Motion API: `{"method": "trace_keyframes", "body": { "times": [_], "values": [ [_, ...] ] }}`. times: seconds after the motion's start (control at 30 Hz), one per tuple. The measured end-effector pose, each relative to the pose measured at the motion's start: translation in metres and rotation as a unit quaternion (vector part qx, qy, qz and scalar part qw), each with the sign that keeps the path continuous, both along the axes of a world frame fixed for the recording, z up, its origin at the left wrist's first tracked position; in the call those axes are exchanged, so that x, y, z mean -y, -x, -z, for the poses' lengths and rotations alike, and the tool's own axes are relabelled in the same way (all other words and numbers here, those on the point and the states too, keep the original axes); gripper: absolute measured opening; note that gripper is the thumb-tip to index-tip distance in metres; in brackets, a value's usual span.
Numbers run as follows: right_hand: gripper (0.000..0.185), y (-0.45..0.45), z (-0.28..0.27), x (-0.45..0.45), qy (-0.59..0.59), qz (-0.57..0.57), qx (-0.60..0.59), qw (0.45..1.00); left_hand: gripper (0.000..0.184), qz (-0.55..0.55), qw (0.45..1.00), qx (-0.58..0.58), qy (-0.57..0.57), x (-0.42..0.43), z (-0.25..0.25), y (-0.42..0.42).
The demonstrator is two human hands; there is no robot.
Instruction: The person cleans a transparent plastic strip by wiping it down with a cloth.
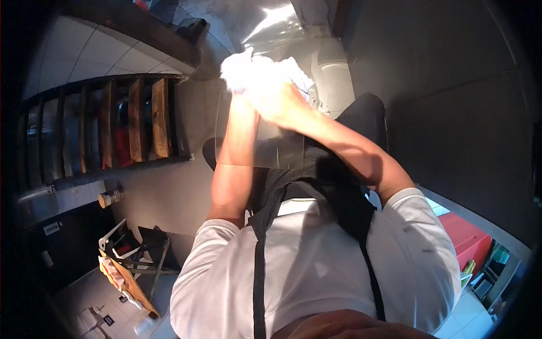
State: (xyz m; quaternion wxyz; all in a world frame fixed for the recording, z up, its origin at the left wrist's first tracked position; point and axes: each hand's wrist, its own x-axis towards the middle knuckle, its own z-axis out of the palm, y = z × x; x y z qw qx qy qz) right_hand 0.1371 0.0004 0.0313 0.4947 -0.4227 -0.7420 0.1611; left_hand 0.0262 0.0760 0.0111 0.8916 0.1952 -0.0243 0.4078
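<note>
White shirt [316, 254] foremost, right hand [282, 104] grip closed on cloth [240, 70], left hand [247, 95] indeterminable in glare; apparent wiping of clear sheet [276, 151] calls for steady pressure.

Cloth [238, 72] at both hands [282, 106], before the body [316, 260].
With them is a sheet [282, 151], above the legs [367, 113]; at left stands a slatted frame [136, 121], with a board [132, 286] farther back; at right is a panel [451, 130].

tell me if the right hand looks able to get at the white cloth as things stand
Yes, it seems so: the right hand is right up at the white cloth, with nothing visible blocking it, though glare hides the exact grip.
</note>
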Motion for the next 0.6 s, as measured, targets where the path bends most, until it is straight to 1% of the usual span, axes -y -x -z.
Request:
{"method": "trace_keyframes", "body": {
  "times": [0.03,0.07,0.1,0.13,0.17,0.2,0.27,0.3,0.33,0.37,0.4,0.47,0.5,0.53,0.57,0.6],
  "values": [
    [0.029,-0.004,0.006,-0.013,0.02,0.005,-0.005,1.0,0.052,0.001,1.0,-0.007,-0.016,-0.016,0.015,0.002],
    [0.029,-0.005,0.006,-0.022,-0.023,0.025,0.02,0.999,0.049,0.011,0.999,-0.028,-0.041,-0.033,0.033,0.006],
    [0.029,-0.006,0.003,-0.028,-0.063,0.047,0.042,0.996,0.046,0.037,0.996,-0.05,-0.067,-0.034,0.021,0.006],
    [0.028,-0.01,0.0,-0.034,-0.083,0.07,0.041,0.993,0.042,-0.039,0.993,-0.066,0.094,-0.007,0.021,0.001],
    [0.027,-0.014,-0.003,-0.04,-0.103,0.092,0.04,0.99,0.057,-0.05,0.992,-0.016,0.116,0.007,-0.008,-0.002],
    [0.026,-0.023,-0.006,-0.045,-0.101,0.114,0.016,0.988,0.073,-0.002,0.988,0.004,0.153,0.019,-0.034,0.001],
    [0.024,-0.028,-0.003,-0.064,-0.033,0.131,-0.038,0.99,0.09,0.022,0.995,0.069,0.072,0.026,-0.038,0.006],
    [0.024,-0.027,-0.006,-0.077,0.03,0.126,-0.068,0.989,0.092,-0.054,0.998,0.013,0.013,0.037,-0.039,-0.004],
    [0.024,-0.023,-0.002,-0.074,0.011,0.126,-0.026,0.992,0.094,-0.128,0.99,-0.044,-0.049,0.049,-0.04,-0.019],
    [0.027,-0.019,-0.004,-0.069,-0.009,0.127,0.015,0.992,0.096,-0.169,0.983,-0.061,-0.035,0.054,-0.033,-0.026],
    [0.03,-0.014,-0.007,-0.064,-0.031,0.128,0.054,0.99,0.09,-0.169,0.984,-0.043,-0.046,0.054,-0.028,-0.032],
    [0.031,0.012,-0.004,-0.03,0.057,0.087,0.033,0.994,0.07,-0.28,0.951,-0.128,0.026,0.05,-0.01,-0.026],
    [0.032,0.025,-0.003,-0.013,0.101,0.069,0.024,0.992,0.07,-0.251,0.96,-0.125,0.024,0.04,0.003,-0.014],
    [0.035,0.033,-0.009,0.008,0.12,0.029,-0.074,0.99,0.074,-0.193,0.978,-0.077,0.011,0.029,0.013,-0.002],
    [0.042,0.036,-0.015,0.026,-0.024,0.044,-0.018,0.999,0.077,-0.131,0.991,-0.035,0.0,0.019,0.023,0.011],
    [0.047,0.04,-0.017,0.049,-0.006,0.014,0.008,1.0,0.081,-0.067,0.998,0.001,-0.011,0.01,0.024,0.02]
  ]
}}
